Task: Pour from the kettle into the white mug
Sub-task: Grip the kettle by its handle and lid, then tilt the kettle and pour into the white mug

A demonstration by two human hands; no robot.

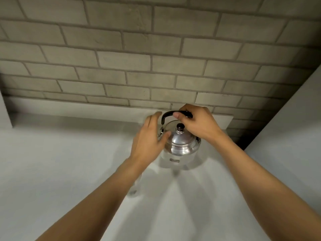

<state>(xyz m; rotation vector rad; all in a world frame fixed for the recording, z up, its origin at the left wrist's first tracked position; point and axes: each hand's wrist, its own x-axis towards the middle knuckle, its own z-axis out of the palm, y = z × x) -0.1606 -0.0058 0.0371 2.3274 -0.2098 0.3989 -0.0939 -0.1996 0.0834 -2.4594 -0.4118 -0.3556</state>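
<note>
A shiny steel kettle with a black-knobbed lid and a black arched handle stands on the pale counter close to the brick wall. My right hand is closed around the top of the black handle. My left hand has its fingers spread and rests flat against the kettle's left side, covering that side. Partly hidden under my left forearm is a pale, blurred object; I cannot tell whether it is the white mug.
A grey brick wall rises right behind the kettle above a low pale ledge. A white vertical panel closes off the right side. Pale counter surface stretches to the left and towards me.
</note>
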